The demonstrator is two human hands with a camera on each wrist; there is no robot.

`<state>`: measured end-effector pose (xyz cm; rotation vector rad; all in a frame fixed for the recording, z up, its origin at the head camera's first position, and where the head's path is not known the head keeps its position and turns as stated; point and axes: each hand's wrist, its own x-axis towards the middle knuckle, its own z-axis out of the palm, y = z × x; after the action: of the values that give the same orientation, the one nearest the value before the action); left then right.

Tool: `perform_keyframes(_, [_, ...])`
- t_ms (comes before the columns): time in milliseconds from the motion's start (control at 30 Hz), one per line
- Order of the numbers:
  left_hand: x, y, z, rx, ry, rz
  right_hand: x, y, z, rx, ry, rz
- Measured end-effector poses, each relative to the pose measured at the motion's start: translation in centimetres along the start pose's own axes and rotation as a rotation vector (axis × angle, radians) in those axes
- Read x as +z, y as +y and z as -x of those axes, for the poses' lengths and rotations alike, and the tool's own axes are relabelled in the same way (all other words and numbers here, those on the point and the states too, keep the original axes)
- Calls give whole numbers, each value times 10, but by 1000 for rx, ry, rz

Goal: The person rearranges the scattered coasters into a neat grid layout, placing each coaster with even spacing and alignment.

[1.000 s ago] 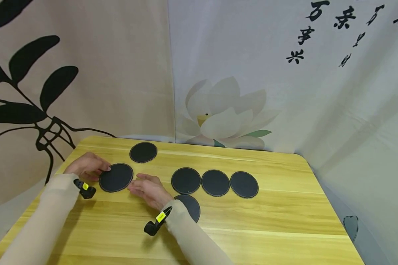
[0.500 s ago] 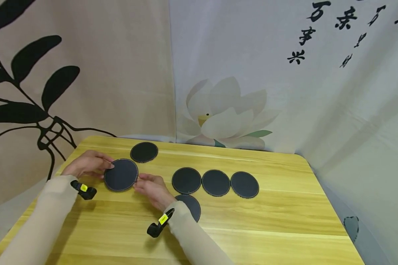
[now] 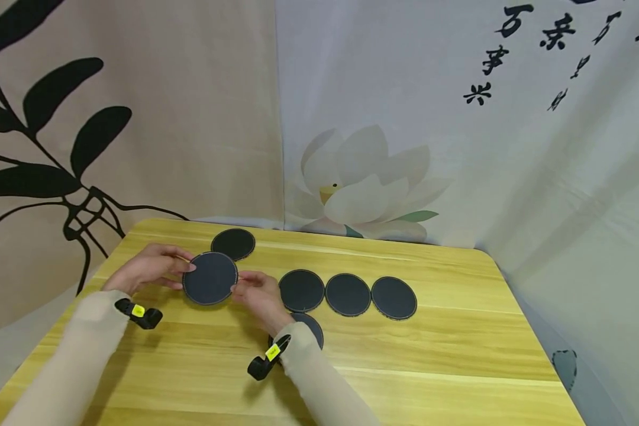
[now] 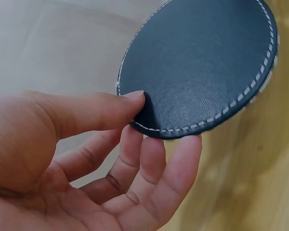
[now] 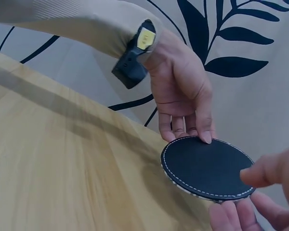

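A round dark leather coaster (image 3: 210, 278) with white edge stitching is held up between both hands, over the left part of the table. My left hand (image 3: 151, 267) pinches its left edge, thumb (image 4: 111, 107) on top and fingers below. At the opposite edge my right hand (image 3: 261, 299) grips it likewise; in the right wrist view the right thumb (image 5: 265, 174) lies over the rim with fingers underneath. The coaster's shadow falls on the wood below. Behind it a second coaster (image 3: 239, 241) lies flat, partly covered by the held one in the head view.
Three coasters lie in a row to the right: one nearest the right hand (image 3: 301, 290), a middle one (image 3: 348, 294) and an end one (image 3: 394, 297). Another coaster (image 3: 311, 327) is partly hidden by the right wrist. Printed curtains (image 3: 202, 118) stand behind the wooden table (image 3: 431, 367).
Both hands have raised the coaster from the table and moved it right and toward the back. The right hand has gone from beside its edge to gripping it. The other coasters stay put.
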<state>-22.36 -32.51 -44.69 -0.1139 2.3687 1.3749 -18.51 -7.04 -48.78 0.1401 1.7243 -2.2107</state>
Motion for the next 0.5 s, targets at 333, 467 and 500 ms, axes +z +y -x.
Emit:
perform_keyframes(333, [21, 12, 9, 51, -2, 120, -21, -9, 2, -26, 19, 80])
perform_keyframes(467, [30, 15, 13, 64, 3, 170, -31, -11, 4, -36, 19, 124])
perform_keyframes(500, [33, 16, 14, 68, 2, 185, -33, -11, 5, -39, 21, 131])
